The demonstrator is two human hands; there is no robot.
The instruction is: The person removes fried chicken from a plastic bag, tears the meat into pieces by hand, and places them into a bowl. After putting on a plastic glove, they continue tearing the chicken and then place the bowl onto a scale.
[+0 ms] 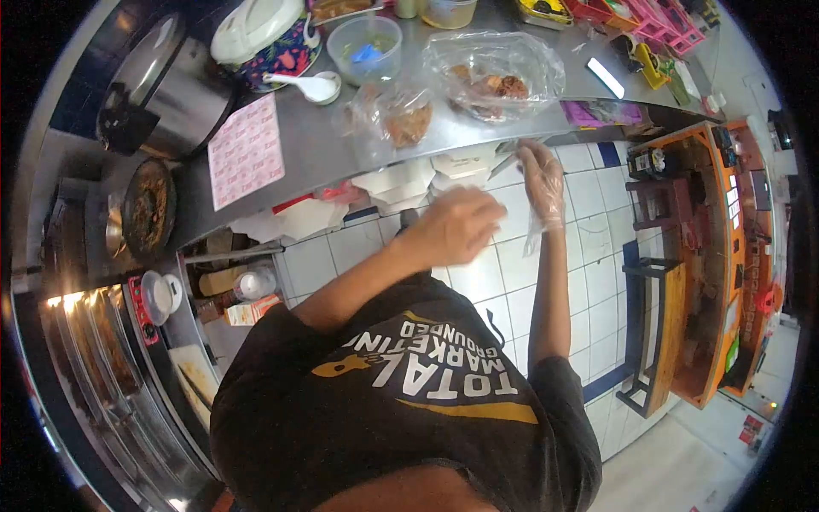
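Note:
My left hand (461, 224) is bare and blurred by motion, held over the tiled floor in front of my body. Its fingers look bent, but the blur hides whether anything is in them. A clear plastic glove (546, 200) covers my right hand (543, 181), whose fingers reach toward the counter's front edge with nothing visible in them. Nearest on the steel counter (320, 145) lie a clear bag of brownish food (408, 126) and a larger clear plastic bag (546, 68) around dark reddish food pieces (503, 85).
A white spoon (317, 88), a plastic tub (365, 55), pink-printed paper (247, 152) and a phone (606, 77) lie on the counter. White boxes (394, 183) sit below its edge. To the left are a pot (175, 85) and food trays (102, 341); a wooden bench (661, 333) stands right.

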